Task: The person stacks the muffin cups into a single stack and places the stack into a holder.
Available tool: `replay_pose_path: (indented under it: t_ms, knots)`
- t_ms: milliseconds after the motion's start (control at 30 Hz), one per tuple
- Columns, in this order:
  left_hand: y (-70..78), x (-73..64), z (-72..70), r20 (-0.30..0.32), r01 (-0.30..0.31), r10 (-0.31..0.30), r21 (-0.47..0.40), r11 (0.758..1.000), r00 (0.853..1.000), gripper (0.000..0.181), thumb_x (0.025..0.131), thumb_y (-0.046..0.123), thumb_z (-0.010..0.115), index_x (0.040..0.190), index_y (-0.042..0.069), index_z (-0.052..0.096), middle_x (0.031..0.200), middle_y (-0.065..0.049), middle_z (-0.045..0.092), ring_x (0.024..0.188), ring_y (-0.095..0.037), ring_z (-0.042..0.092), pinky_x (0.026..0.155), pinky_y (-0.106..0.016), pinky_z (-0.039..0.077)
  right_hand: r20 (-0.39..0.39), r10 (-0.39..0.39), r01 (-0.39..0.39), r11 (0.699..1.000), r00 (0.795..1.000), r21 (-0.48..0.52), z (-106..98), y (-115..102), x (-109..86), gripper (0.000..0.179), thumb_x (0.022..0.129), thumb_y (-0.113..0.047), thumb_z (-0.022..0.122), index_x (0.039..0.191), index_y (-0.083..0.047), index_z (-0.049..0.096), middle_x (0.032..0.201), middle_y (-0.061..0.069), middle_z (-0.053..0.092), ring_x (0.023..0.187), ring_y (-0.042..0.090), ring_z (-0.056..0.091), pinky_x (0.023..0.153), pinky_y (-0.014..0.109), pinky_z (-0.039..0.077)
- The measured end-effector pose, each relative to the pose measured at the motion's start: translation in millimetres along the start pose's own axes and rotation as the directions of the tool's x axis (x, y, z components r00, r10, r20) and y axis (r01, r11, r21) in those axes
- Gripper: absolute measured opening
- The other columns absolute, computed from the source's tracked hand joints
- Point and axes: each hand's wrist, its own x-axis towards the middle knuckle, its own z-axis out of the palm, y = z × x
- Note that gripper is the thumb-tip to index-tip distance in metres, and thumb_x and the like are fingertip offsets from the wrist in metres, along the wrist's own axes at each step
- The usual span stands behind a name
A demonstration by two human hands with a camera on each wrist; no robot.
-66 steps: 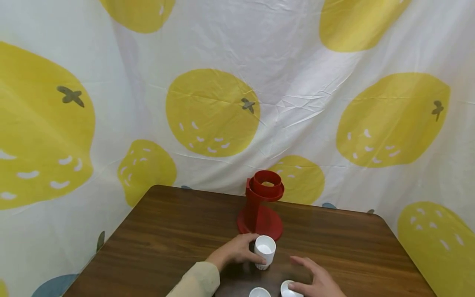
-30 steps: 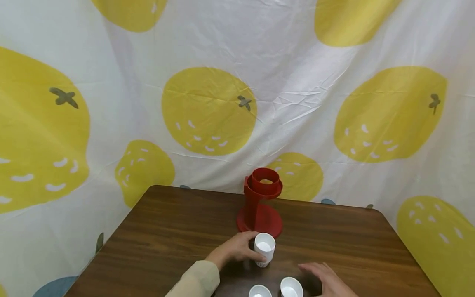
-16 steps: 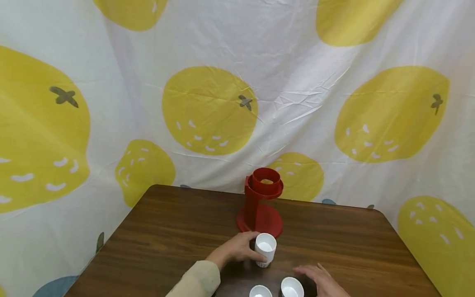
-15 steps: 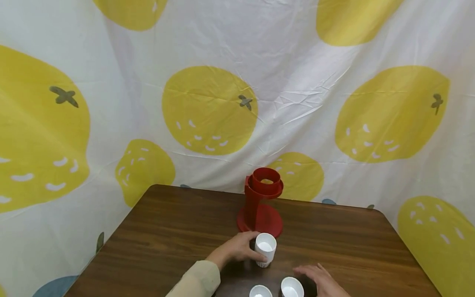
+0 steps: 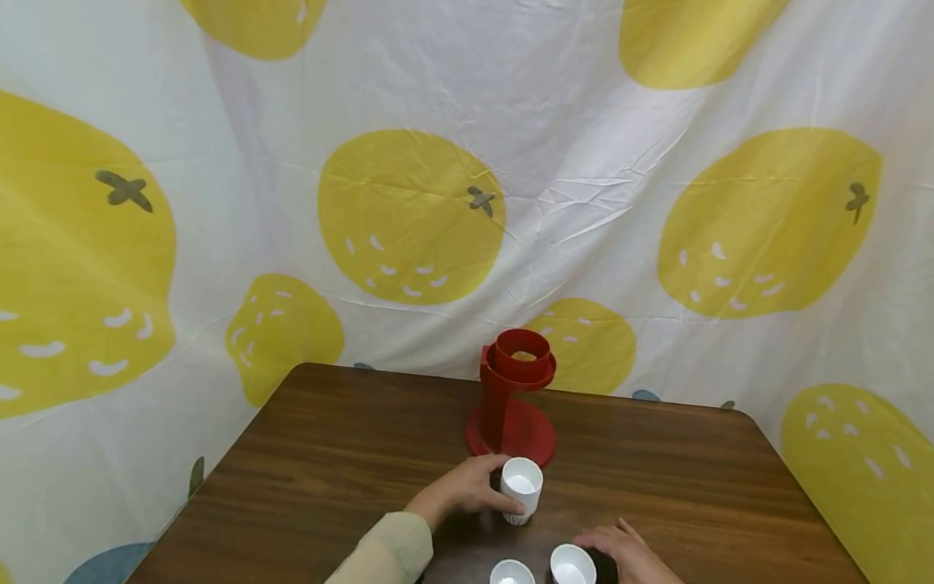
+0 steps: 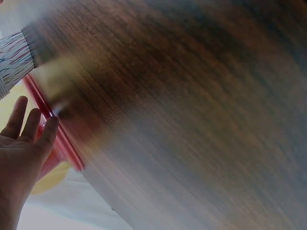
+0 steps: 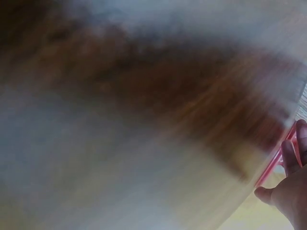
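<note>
My left hand (image 5: 467, 488) grips a white paper cup (image 5: 521, 488) between thumb and index finger, the cup upright with its open mouth up. In the left wrist view, the striped side of this paper cup (image 6: 13, 60) shows, and the other fingers stretch out beside it. My right hand (image 5: 626, 553) is at the far right side of a second white cup (image 5: 572, 566), its fingertips right at the rim and its thumb hidden. A third white cup (image 5: 511, 573) stands to the left, cut off by the lower frame edge.
Behind the held cup stands a red stand (image 5: 496, 415) with a round base and an upright post carrying a ring. The brown wooden table (image 5: 350, 430) ends against a white cloth (image 5: 569, 122) printed with yellow lemons.
The right hand drew back rightward from the second cup, its thumb leaving the cup, then came in toward its rim again. The left hand keeps its grip almost in place.
</note>
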Motion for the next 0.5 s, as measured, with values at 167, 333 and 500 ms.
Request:
replay_pose_path:
  t_ms: [167,333,500]
  knots:
    - [0.8,-0.2,-0.5,0.005,0.011,-0.011,0.004,1.0,1.0,0.055,0.075,0.031,0.088,0.123,0.019,0.063,0.104,0.015,0.062,0.101,-0.007,0.057,0.095,-0.034,0.045,0.035,0.058,-0.061,0.993,0.998,0.097,-2,-3,1.9,0.057,0.077,-0.043,0.085,0.118,-0.009,0.064,0.114,-0.004,0.068,0.107,0.014,0.061,0.082,0.072,0.037]
    - [1.2,-0.5,-0.5,0.006,0.017,-0.017,-0.002,1.0,1.0,0.056,0.075,0.031,0.088,0.124,0.019,0.063,0.105,0.015,0.063,0.101,-0.007,0.057,0.095,-0.034,0.045,0.057,0.112,-0.12,0.976,0.992,0.18,-5,-9,6.2,0.057,0.075,-0.039,0.087,0.117,-0.008,0.064,0.113,-0.004,0.067,0.106,0.013,0.061,0.077,0.083,0.028]
    - [0.5,-0.7,0.3,-0.004,0.007,-0.007,-0.008,1.0,1.0,0.055,0.075,0.03,0.089,0.123,0.019,0.064,0.104,0.015,0.063,0.101,-0.007,0.057,0.095,-0.034,0.045,0.044,0.154,-0.16,0.962,0.987,0.22,-5,-13,8.7,0.055,0.073,-0.037,0.089,0.115,-0.01,0.065,0.111,-0.008,0.067,0.104,0.011,0.062,0.081,0.081,0.031]
